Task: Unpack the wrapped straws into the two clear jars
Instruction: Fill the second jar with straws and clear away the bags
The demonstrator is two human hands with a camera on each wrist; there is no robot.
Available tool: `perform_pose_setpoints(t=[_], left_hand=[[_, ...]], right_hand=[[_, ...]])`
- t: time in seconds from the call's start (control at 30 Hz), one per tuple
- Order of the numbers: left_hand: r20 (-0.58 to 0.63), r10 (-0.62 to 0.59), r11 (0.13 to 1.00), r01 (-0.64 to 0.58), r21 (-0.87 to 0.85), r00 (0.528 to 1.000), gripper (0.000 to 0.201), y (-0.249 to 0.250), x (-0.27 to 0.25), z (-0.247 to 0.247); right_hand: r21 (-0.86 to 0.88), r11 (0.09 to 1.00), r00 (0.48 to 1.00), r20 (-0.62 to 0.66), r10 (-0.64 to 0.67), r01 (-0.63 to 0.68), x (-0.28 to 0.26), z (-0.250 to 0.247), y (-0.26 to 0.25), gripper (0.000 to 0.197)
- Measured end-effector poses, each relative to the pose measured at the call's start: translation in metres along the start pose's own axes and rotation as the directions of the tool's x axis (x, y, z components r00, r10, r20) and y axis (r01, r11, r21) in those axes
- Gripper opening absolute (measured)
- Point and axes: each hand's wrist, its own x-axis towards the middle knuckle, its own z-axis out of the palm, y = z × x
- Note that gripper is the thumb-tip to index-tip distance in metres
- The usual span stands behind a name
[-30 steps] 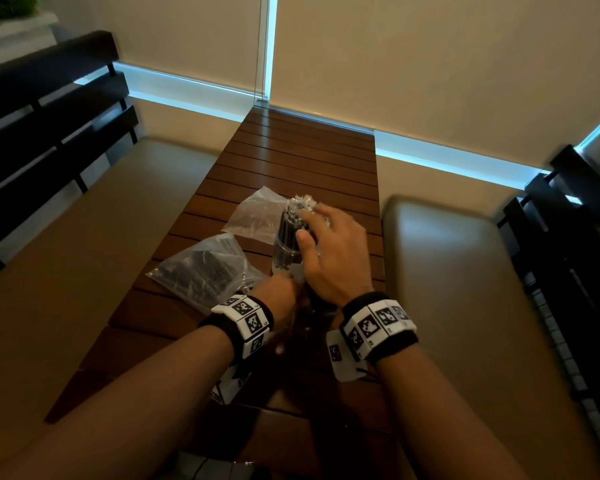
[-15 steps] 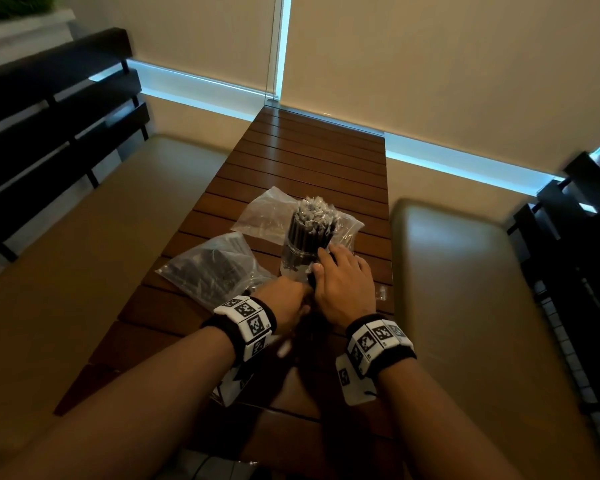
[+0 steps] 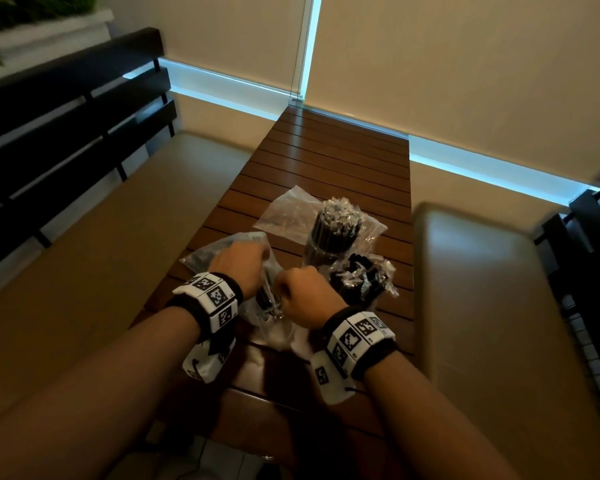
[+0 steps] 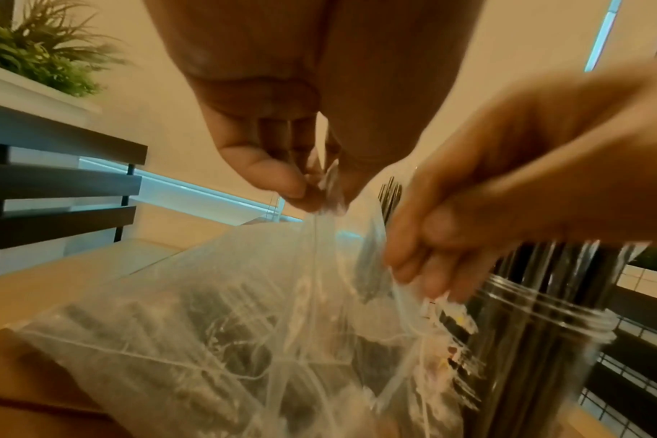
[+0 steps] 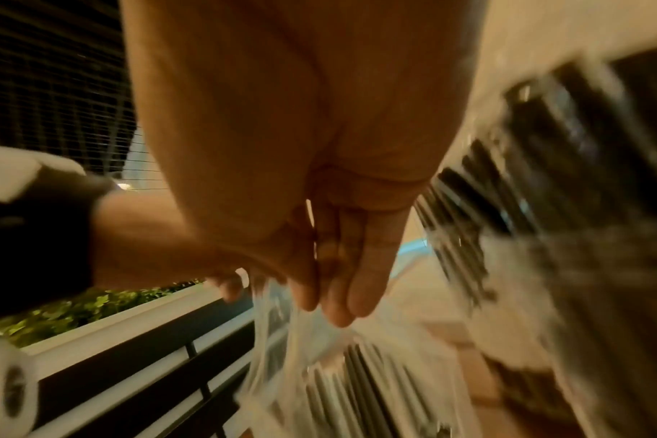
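Note:
A clear plastic bag of black wrapped straws (image 3: 222, 245) lies on the slatted wooden table (image 3: 326, 161), just left of centre. My left hand (image 3: 238, 268) pinches one side of the bag's mouth (image 4: 327, 189). My right hand (image 3: 300, 294) grips the other side (image 4: 424, 284), and the film stretches between them. In the right wrist view my fingers (image 5: 338, 296) close on the bag (image 5: 357, 370). Two clear jars stand to the right, a far one (image 3: 333, 233) and a near one (image 3: 361, 282). Both are packed with upright straws.
An emptied clear bag (image 3: 284, 216) lies flat under the far jar. Tan cushioned benches (image 3: 499, 306) flank the table on both sides, with dark slatted backrests (image 3: 66, 133). A white planter with greenery (image 4: 38, 59) sits behind the left bench.
Both hands left the jars and went to the straw bag on the left, taking hold of its mouth. The near jar, hidden by my hands before, now shows.

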Motion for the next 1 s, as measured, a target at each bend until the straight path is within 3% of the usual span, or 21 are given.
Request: perform_pose_setpoints(t=[0.13, 0.27, 0.37, 0.43, 0.53, 0.8, 1.0], left_hand=[[-0.052, 0.063, 0.996, -0.066, -0.054, 0.997, 0.020, 0.001, -0.011, -0.009], [-0.102, 0.134, 0.989, -0.140, -0.048, 0.986, 0.026, -0.002, -0.021, -0.017], [-0.085, 0.171, 0.984, -0.174, -0.026, 0.982, 0.023, -0.006, -0.029, -0.022], [-0.063, 0.189, 0.982, -0.189, -0.005, 0.980, 0.022, -0.010, -0.031, -0.025], [-0.044, 0.204, 0.979, -0.203, 0.021, 0.978, 0.024, -0.015, -0.033, -0.026], [-0.065, 0.213, 0.977, -0.215, -0.018, 0.975, 0.022, -0.013, -0.030, -0.023], [-0.100, 0.170, 0.984, -0.174, -0.035, 0.980, 0.022, -0.010, -0.018, -0.017]], right_hand=[[0.067, 0.985, 0.986, 0.054, 0.155, -0.159, 0.033, 0.039, 0.000, 0.022], [-0.034, 0.950, 0.948, 0.069, 0.311, -0.309, 0.059, 0.074, -0.008, 0.055], [-0.060, 0.934, 0.935, 0.022, 0.353, -0.352, 0.073, 0.092, -0.007, 0.033], [-0.039, 0.934, 0.930, 0.085, 0.357, -0.355, 0.075, 0.092, -0.007, 0.016], [0.001, 0.916, 0.894, 0.216, 0.392, -0.402, 0.074, 0.091, -0.004, 0.023], [-0.021, 0.878, 0.850, 0.240, 0.469, -0.478, 0.065, 0.081, -0.010, 0.013], [-0.170, 0.890, 0.855, 0.251, 0.453, -0.422, 0.052, 0.047, -0.019, 0.028]])
